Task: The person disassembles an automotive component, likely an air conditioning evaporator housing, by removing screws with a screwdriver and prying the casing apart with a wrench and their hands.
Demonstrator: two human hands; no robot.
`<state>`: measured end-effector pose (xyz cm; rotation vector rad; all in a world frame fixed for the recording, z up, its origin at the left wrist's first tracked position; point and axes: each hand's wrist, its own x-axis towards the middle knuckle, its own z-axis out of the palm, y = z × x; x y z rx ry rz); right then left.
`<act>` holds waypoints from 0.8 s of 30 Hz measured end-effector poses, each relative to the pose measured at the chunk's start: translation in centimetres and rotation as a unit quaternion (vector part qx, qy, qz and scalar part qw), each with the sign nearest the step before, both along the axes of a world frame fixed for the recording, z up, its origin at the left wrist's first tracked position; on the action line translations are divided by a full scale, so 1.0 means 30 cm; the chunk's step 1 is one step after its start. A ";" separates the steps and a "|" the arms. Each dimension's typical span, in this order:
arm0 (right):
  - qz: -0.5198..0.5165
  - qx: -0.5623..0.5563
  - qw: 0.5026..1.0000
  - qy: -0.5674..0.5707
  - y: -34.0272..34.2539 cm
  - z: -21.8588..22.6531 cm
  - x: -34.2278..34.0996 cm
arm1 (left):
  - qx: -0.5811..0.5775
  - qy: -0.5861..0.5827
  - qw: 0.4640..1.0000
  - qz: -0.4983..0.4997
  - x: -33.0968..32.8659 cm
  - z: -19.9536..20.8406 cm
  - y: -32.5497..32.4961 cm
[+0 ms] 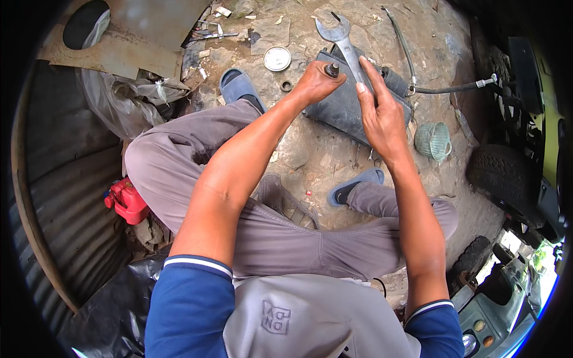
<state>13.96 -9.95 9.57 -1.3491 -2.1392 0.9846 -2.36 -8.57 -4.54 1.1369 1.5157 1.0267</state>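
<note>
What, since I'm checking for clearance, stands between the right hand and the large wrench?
Nothing visible: the large wrench runs down between the thumb and fingers of the right hand. The left hand, closed around a dark tool, is to the wrench's left, not between them.

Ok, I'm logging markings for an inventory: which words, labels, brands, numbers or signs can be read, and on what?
Grey shirt front: dark square emblem with letters, which I won't transcribe.
Round pale lid: faint marks, too small to read.
Open-ended wrench: small mark, too small to read.
</note>
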 end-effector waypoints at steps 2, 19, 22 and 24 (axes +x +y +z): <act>0.005 0.012 1.000 0.003 -0.048 -0.019 0.029 | 0.004 0.019 1.000 0.013 0.001 -0.005 -0.005; 0.002 -0.033 0.997 -0.068 -0.073 -0.082 0.039 | 0.073 -0.036 0.995 0.066 0.024 -0.039 -0.020; 0.002 -0.038 0.998 -0.057 -0.062 -0.087 0.035 | 0.072 -0.045 0.993 0.085 0.045 -0.044 -0.039; -0.004 -0.079 0.994 -0.070 -0.051 -0.034 0.030 | 0.076 -0.074 0.990 0.094 0.061 -0.048 -0.042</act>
